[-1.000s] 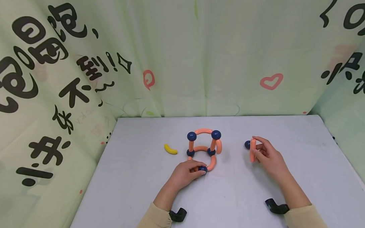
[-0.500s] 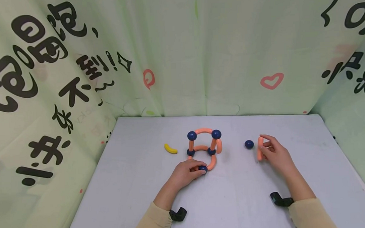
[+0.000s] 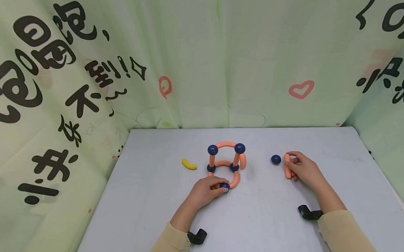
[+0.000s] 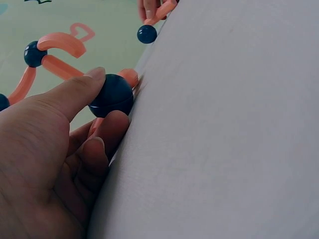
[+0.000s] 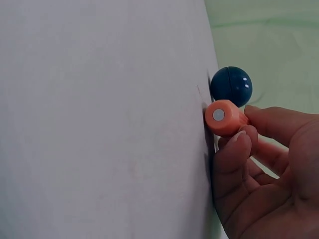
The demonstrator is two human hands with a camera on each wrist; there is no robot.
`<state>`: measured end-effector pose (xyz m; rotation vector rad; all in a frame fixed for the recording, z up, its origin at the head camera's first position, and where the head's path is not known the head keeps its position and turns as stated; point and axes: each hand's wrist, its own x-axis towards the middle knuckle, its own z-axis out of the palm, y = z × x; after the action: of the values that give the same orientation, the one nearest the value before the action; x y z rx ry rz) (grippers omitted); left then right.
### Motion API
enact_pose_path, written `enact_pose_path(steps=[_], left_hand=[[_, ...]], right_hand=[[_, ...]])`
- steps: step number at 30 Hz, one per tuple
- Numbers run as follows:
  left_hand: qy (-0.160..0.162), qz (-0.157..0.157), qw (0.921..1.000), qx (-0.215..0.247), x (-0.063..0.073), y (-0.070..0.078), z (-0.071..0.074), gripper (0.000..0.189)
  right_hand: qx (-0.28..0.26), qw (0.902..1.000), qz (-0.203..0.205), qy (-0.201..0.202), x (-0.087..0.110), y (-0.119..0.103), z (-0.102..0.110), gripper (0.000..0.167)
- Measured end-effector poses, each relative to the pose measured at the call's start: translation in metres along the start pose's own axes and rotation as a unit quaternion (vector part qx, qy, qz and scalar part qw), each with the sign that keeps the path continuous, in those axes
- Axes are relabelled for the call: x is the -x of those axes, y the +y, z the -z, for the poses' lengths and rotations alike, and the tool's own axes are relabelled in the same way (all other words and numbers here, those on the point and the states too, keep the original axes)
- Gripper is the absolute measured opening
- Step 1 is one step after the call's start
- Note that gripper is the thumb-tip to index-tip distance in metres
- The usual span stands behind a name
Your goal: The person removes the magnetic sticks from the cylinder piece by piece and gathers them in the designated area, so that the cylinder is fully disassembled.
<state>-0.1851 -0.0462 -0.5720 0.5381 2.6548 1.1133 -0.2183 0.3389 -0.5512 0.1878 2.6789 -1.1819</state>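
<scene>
Wide pale grey table [image 3: 158,201], smooth and matte, walled on three sides by soft green cloth [image 3: 220,66] printed with black characters and pink hearts.

At table centre, a small frame [image 3: 226,160] of glossy peach rods, some straight and some curved, joined at hard navy balls; two tiers, upper arch over lower ring. Likely held only at the ball joints, so a sideways nudge or a hard push could pop a joint or topple the whole.

Left hand [image 3: 205,192] at the frame's near edge, thumb and fingers curled round its front navy ball [image 4: 111,95], pinning it to the table. Slip risk: round, slick surface.

Right hand [image 3: 303,170] well to the right, fingers and thumb closed round a straight peach rod [image 3: 287,166], smooth cylinder with a pale disc [image 5: 218,115] in its flat end, lower end near or on the table.

Just beside the rod's top, a loose navy ball [image 3: 275,159], seamed sphere, free to roll away if bumped.

Left of the frame, a small curved yellow piece [image 3: 189,164], lying flat.
</scene>
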Motion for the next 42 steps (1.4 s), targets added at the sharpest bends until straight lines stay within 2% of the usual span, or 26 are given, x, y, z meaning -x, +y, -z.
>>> enact_pose_path(steps=[9,19,37,42], left_hand=[[0.000,0.003,1.0000,0.006,-0.0004,-0.0014,-0.0011,0.026],[0.002,-0.001,1.0000,0.007,-0.0004,-0.0035,-0.0015,0.025],[0.003,-0.005,0.9999,0.010,-0.0007,-0.0028,-0.0014,0.025],[0.003,-0.005,0.9999,0.008,-0.0002,-0.0017,-0.0006,0.025]], right_hand=[[0.008,0.9997,-0.014,-0.019,-0.0082,0.0020,0.0015,0.060],[0.012,0.9995,-0.019,-0.022,-0.0107,0.0020,-0.0006,0.064],[0.021,0.9992,-0.029,-0.018,-0.0065,-0.0046,-0.0023,0.065],[0.027,0.9994,-0.022,-0.004,-0.0042,-0.0045,-0.0013,0.067]])
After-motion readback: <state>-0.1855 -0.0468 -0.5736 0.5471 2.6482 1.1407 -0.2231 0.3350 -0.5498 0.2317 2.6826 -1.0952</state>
